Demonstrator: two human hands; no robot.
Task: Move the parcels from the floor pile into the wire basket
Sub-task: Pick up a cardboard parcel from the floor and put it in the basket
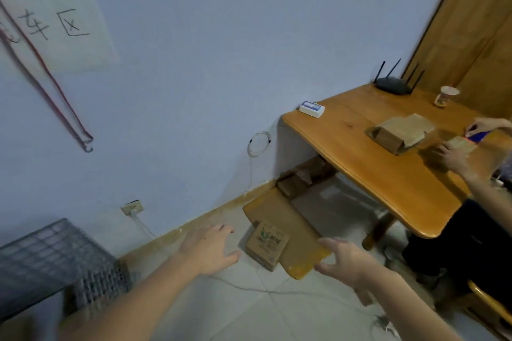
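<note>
A wooden table [388, 183] is standing against the wall, sheltering the floor pile beneath its edge. A wire basket [50, 260] is waiting at lower left, near enough for short carries. A large flat parcel [288, 219] is lying along the baseboard, a small printed carton [267, 245] leaning on it. Both hands are reaching in empty: the left hand [207, 250] and right hand [346, 264] are spreading wide on either side of the carton, apparently to clamp it. Neither is touching it yet.

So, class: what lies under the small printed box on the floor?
The small printed box rests against a large flat brown parcel, which extends beneath it. Anything under that parcel is hidden.
</note>
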